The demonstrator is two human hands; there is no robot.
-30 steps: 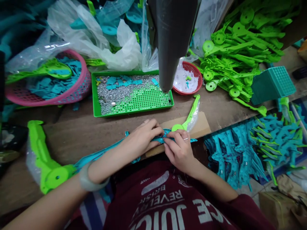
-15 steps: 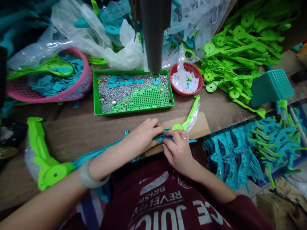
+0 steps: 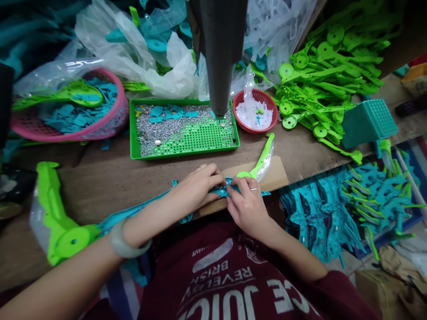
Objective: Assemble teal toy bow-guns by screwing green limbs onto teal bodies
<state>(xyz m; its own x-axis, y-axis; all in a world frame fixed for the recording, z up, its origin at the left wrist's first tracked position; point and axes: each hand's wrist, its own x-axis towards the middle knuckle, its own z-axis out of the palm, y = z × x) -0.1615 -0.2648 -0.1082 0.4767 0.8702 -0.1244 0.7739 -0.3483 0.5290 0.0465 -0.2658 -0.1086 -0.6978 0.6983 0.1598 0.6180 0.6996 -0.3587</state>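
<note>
On the wooden bench (image 3: 100,178), the teal strip (image 3: 143,212) lies across the cardboard pad (image 3: 276,175) at the near edge. My left hand (image 3: 196,189) clasps it and my right hand (image 3: 248,206) pinches its middle. I judge it is best held flat on the pad. The edge drops close, and there is room leftward, short of the green tray (image 3: 133,151).

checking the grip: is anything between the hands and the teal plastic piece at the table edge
Nothing visible does: the left hand and the right hand both pinch the teal piece directly.
</note>
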